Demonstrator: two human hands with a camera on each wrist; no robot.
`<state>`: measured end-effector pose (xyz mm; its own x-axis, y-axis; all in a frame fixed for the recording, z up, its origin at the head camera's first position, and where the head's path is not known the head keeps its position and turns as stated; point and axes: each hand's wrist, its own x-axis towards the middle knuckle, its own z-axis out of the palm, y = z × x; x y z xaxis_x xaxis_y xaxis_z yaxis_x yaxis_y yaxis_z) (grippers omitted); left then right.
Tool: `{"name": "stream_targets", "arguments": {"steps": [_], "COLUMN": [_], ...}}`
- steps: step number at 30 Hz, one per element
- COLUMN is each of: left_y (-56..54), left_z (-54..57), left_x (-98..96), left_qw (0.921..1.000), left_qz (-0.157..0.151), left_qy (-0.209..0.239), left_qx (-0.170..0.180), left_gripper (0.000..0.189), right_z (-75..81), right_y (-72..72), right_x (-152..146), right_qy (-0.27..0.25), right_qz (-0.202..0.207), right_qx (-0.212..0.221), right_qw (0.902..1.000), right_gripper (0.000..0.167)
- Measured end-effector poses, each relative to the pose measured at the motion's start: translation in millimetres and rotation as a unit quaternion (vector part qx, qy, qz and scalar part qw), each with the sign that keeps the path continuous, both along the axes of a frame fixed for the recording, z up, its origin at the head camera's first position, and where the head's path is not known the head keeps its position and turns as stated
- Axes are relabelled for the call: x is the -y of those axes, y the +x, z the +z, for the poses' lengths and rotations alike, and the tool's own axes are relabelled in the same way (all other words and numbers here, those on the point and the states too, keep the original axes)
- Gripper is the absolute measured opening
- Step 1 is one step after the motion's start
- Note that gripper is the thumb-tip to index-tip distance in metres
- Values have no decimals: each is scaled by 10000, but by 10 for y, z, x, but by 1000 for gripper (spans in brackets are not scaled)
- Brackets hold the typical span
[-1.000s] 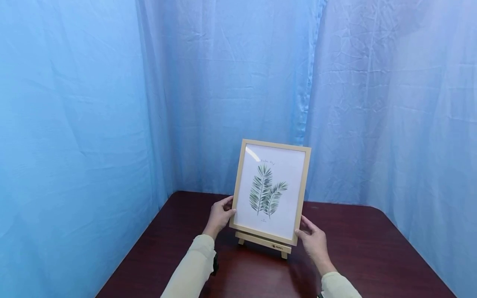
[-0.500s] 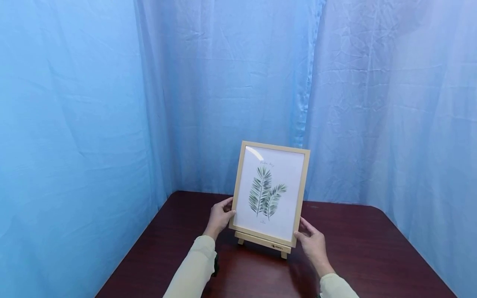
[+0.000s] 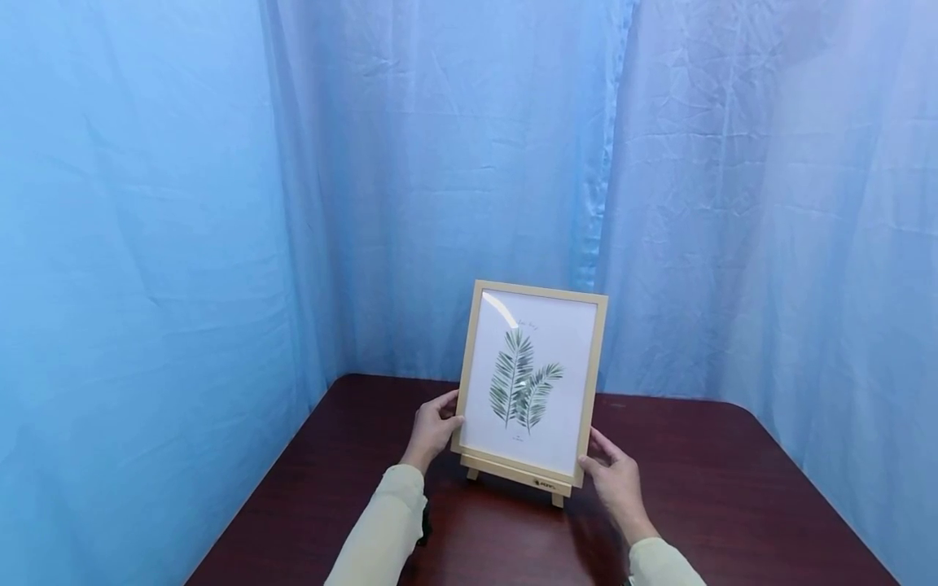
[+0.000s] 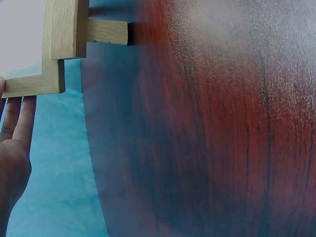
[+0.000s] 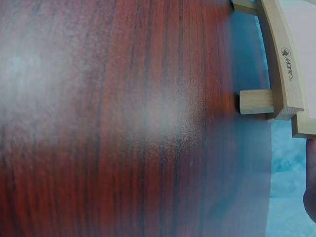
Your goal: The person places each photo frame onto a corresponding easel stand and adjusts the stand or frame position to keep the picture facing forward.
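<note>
A picture frame [image 3: 479, 366] with a pale wooden border and a print of green palm leaves leans back on a small wooden easel [image 3: 513, 474]. Its lower edge sits at the easel's ledge. My left hand [image 3: 431, 427] holds the frame's left side, thumb at the front and fingers reaching behind. On the opposite side, lower down, my right hand [image 3: 615, 480] grips the right edge the same way. In the left wrist view the fingers [image 4: 24, 121] meet the frame's edge. Only a sliver of the right hand [image 5: 311, 177] shows in the right wrist view.
Both easel feet [image 5: 256, 101] stand on a dark red-brown wooden table [image 3: 703, 488]. Blue curtains [image 3: 454, 187] hang behind the table and along both sides. A dark band shows at the left sleeve [image 3: 388, 513].
The frame has sunk slightly, and its lower edge now meets the easel's ledge, closing a small gap. Both hands have kept their hold and shifted down a little with it.
</note>
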<state>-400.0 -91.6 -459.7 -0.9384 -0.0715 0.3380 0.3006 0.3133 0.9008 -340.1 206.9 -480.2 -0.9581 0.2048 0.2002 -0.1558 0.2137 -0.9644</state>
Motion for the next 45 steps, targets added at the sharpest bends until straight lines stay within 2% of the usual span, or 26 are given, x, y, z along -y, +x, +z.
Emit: {"name": "stream_targets", "arguments": {"steps": [15,28,34,45], "left_y": [-9,5,16,41], "left_z": [-24,-12,2,-36], "left_x": [15,22,18,23], "left_qw": [9997,9992,9994,9992], "left_qz": [30,-21,-10,3], "left_qy": [-50,-51,-82,-39], "left_qx": [228,389,339,408], "left_gripper": [49,48,48,49], "right_z": [-17,11,6,-4], "right_y": [-6,-9,-41,-81], "right_x": [0,2,-9,-27], "right_qy": [-251,-51,13,137], "right_qz": [56,-72,-94,-53], "right_qx": [10,18,-27,17], "right_qw": [9997,10000,10000,9999], "right_gripper": [50,48,48,47]}}
